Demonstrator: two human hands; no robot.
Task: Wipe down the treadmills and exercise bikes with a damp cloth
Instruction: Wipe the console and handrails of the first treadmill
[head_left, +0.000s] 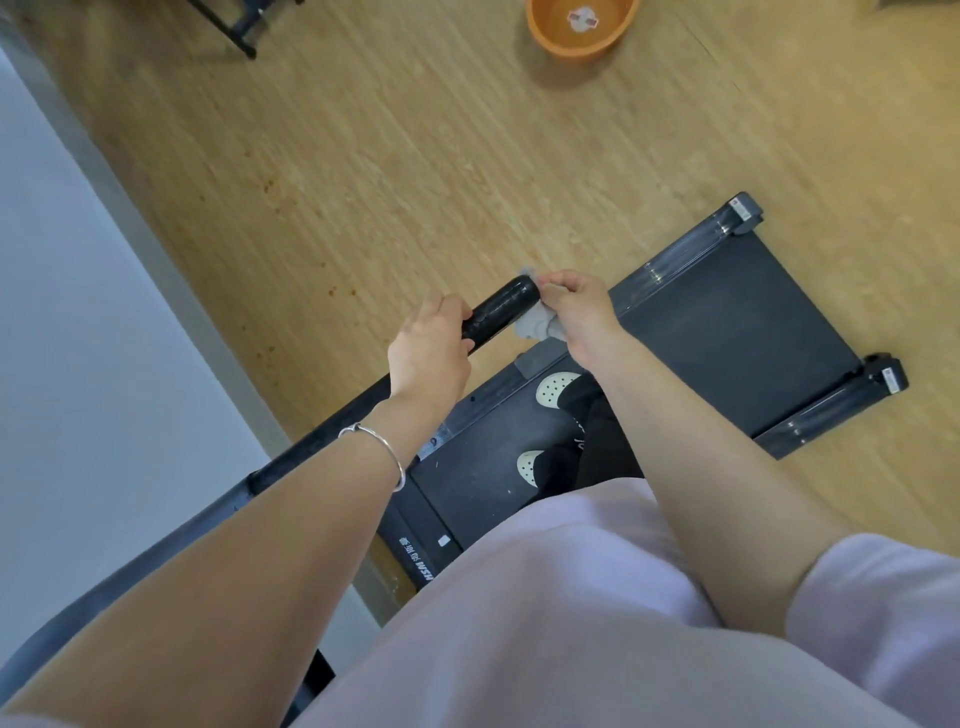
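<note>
I stand on a black treadmill, its belt (727, 332) stretching away to the right. A black foam handlebar grip (501, 312) runs diagonally in front of me. My left hand (431, 348) is wrapped around the grip's near part. My right hand (571, 306) pinches a grey cloth (535, 325) against the grip's far end. Part of the cloth hangs below the bar, the rest is hidden under my fingers.
An orange basin (582, 28) sits on the wooden floor at the top. A dark metal frame leg (234, 31) stands at the upper left. A pale wall (78, 338) runs along the left. My feet in pale perforated shoes (553, 389) rest on the belt.
</note>
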